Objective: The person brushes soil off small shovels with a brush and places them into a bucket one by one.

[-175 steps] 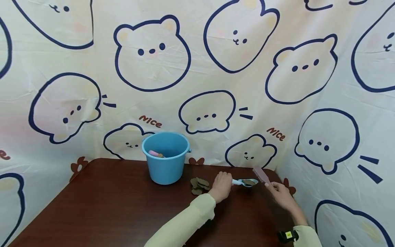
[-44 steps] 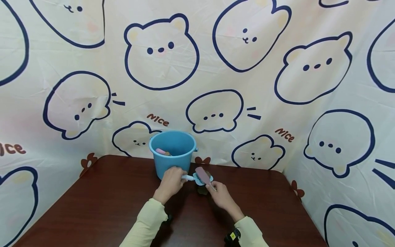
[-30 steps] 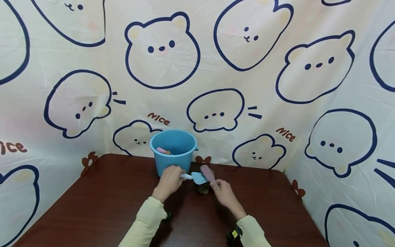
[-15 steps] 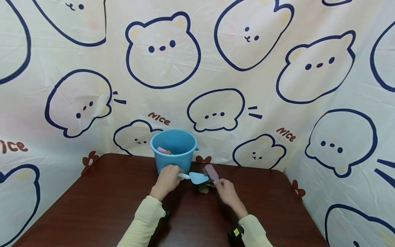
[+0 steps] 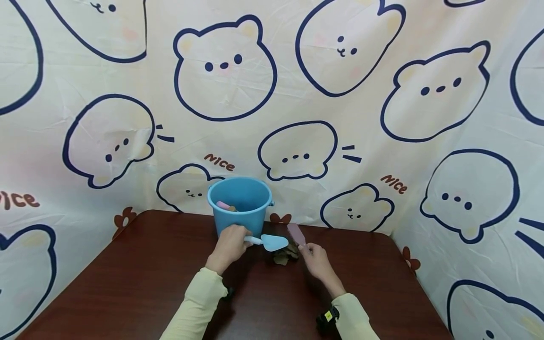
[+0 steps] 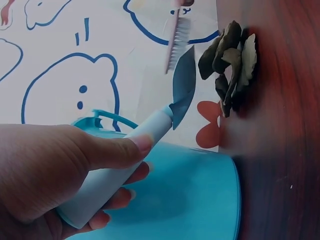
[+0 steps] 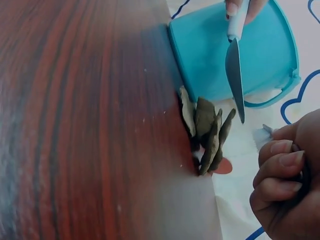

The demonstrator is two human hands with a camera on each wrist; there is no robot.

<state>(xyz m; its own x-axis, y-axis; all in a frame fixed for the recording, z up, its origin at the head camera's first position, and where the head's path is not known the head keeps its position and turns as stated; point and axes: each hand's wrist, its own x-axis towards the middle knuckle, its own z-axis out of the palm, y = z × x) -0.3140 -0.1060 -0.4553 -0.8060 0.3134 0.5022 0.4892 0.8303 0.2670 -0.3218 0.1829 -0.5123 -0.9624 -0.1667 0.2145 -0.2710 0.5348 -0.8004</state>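
My left hand (image 5: 229, 244) grips the white handle of a light-blue toy shovel (image 5: 274, 242). Its blade hangs above the table, and no pieces show on it. Just below lies a heap of flat, greenish-brown leaf-like pieces (image 5: 281, 259); in the left wrist view the heap (image 6: 232, 60) stands apart from the shovel blade (image 6: 185, 80). My right hand (image 5: 318, 262) holds a pink brush (image 5: 296, 233) by its handle, right of the blade and apart from it. The bristles (image 6: 179, 42) show in the left wrist view. In the right wrist view curled fingers (image 7: 280, 160) hide the brush handle.
A blue bucket (image 5: 240, 219) stands at the back of the dark brown table (image 5: 140, 283), right behind my left hand. A pink and tan object (image 5: 225, 206) lies inside it. A cartoon-printed cloth (image 5: 293, 108) hangs close behind the table.
The shovel, loaded with pieces at the right earlier, has moved left over the heap and tipped; its blade now shows none. The brush came along, passed over the blade and moved off right.
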